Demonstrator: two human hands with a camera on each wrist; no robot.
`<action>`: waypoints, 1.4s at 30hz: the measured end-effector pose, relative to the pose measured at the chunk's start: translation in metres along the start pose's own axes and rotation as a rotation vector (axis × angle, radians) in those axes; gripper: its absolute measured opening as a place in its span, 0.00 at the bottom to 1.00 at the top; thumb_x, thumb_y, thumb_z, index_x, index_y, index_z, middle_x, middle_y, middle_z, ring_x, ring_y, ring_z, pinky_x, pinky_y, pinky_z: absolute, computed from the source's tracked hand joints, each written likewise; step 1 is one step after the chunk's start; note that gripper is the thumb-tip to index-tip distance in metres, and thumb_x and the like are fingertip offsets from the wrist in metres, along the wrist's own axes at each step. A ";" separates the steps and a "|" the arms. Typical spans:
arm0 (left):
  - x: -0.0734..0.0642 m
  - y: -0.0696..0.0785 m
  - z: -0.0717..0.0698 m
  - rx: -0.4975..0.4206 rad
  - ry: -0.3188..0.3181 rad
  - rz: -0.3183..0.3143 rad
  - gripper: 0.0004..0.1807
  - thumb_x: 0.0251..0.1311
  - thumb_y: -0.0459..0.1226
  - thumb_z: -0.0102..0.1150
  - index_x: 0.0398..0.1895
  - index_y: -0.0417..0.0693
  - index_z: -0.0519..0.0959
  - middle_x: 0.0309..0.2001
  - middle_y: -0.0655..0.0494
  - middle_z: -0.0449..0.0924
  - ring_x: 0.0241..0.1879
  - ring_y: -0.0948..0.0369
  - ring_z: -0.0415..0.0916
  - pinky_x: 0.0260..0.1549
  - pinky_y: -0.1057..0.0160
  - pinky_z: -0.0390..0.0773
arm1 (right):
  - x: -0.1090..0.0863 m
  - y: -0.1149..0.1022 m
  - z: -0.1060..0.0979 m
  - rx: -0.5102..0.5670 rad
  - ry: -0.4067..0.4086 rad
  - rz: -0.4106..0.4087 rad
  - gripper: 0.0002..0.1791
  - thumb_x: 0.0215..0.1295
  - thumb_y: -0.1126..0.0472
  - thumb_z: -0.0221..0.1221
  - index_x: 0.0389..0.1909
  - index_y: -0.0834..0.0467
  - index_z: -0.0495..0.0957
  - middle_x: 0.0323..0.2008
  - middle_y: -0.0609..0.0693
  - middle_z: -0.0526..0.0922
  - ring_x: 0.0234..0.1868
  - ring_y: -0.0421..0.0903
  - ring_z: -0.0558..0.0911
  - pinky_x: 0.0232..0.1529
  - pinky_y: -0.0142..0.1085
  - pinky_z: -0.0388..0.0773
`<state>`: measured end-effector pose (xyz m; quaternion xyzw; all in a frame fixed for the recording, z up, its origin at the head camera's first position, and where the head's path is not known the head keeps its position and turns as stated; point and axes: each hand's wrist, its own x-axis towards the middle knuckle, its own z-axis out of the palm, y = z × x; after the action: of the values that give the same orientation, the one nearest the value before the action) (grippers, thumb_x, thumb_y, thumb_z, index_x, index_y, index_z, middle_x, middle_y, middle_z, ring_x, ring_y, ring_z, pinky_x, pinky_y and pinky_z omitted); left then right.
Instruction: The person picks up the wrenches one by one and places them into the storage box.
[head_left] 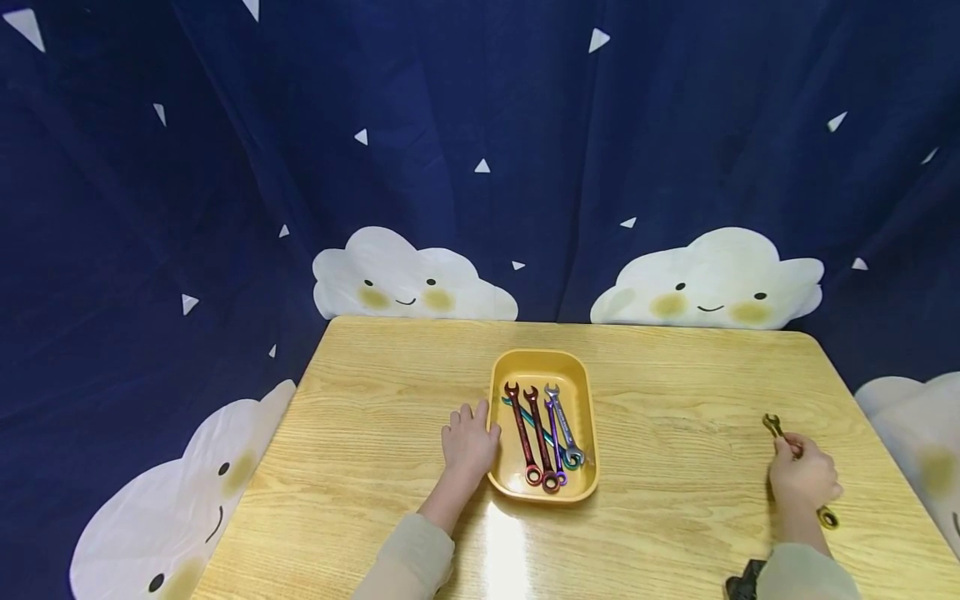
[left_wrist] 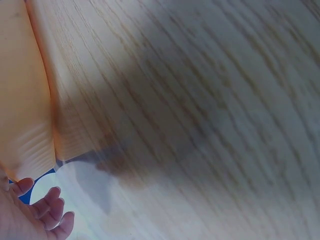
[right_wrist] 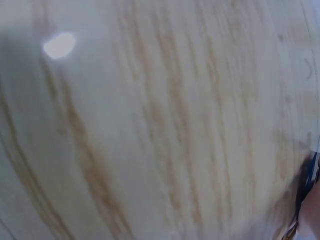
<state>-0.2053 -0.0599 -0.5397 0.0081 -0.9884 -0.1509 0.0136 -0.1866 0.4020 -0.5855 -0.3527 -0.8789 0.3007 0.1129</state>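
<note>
Near the table's right side, my right hand (head_left: 806, 473) grips a gold combination wrench (head_left: 827, 517) around its middle. The open end points away from me, and the ring end sticks out by the wrist. A reddish bit shows at the fingers; I cannot tell what it is. My left hand (head_left: 468, 442) touches the left wall of a yellow tray (head_left: 542, 365), its fingers (left_wrist: 47, 200) loosely bent. Inside the tray lie several combination wrenches: two dark red ones, a silver wrench (head_left: 564, 423), a purple wrench (head_left: 556, 429) and a teal one partly hidden beneath them.
The tray stands mid-table on a light wooden table (head_left: 675, 400). Behind its far edge hangs a dark blue curtain (head_left: 480, 100) with white clouds and triangles. A black object (head_left: 742, 581) sits at my right wrist.
</note>
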 end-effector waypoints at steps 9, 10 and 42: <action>-0.001 0.001 -0.001 -0.004 -0.018 -0.007 0.23 0.62 0.48 0.45 0.59 0.53 0.65 0.47 0.45 0.69 0.43 0.50 0.66 0.38 0.52 0.67 | -0.006 -0.004 -0.002 0.086 0.061 -0.014 0.20 0.68 0.55 0.43 0.53 0.63 0.70 0.42 0.65 0.70 0.49 0.64 0.67 0.46 0.56 0.56; -0.001 0.001 -0.001 -0.003 -0.018 -0.007 0.23 0.62 0.48 0.45 0.59 0.53 0.65 0.47 0.45 0.69 0.43 0.50 0.66 0.38 0.52 0.67 | -0.006 -0.005 -0.001 0.095 0.074 -0.021 0.20 0.68 0.55 0.44 0.53 0.64 0.70 0.41 0.65 0.71 0.48 0.64 0.68 0.45 0.55 0.57; -0.001 0.001 -0.002 -0.018 -0.013 -0.007 0.22 0.61 0.48 0.45 0.57 0.52 0.66 0.46 0.45 0.69 0.42 0.51 0.66 0.37 0.53 0.67 | -0.022 -0.059 0.003 0.329 0.217 -0.241 0.13 0.62 0.64 0.54 0.45 0.65 0.78 0.29 0.50 0.72 0.21 0.21 0.61 0.24 0.18 0.58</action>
<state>-0.2046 -0.0595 -0.5374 0.0105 -0.9871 -0.1599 0.0066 -0.2046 0.3514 -0.5516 -0.2520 -0.8365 0.3848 0.2978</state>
